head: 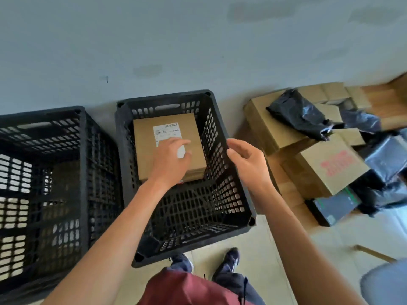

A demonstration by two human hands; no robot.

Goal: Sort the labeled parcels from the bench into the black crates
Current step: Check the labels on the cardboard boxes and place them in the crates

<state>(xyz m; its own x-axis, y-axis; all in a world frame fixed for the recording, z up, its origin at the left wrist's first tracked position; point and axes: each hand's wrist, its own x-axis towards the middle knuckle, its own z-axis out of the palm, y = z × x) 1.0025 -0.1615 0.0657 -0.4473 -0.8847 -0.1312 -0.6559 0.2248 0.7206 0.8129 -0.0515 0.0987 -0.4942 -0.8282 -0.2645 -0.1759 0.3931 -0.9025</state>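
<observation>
A brown cardboard parcel (193, 137) with a white label lies flat in the far half of the middle black crate (231, 172). My left hand (169, 159) reaches into that crate and hovers over the parcel's label with relaxed fingers, holding nothing. My right hand (246, 161) hangs above the crate's right wall, fingers loosely curled and empty. A second black crate (83, 172) stands to the left. More parcels lie on a low wooden bench (279, 172) at the right: plain cardboard boxes (266, 126), a red-printed box (330, 170) and black plastic mailers (299, 113).
Both crates stand against a grey wall (154, 40) on a pale tiled floor (286, 249). My feet in dark shoes (229, 260) are just in front of the middle crate. A grey object (385, 285) sits at the lower right corner.
</observation>
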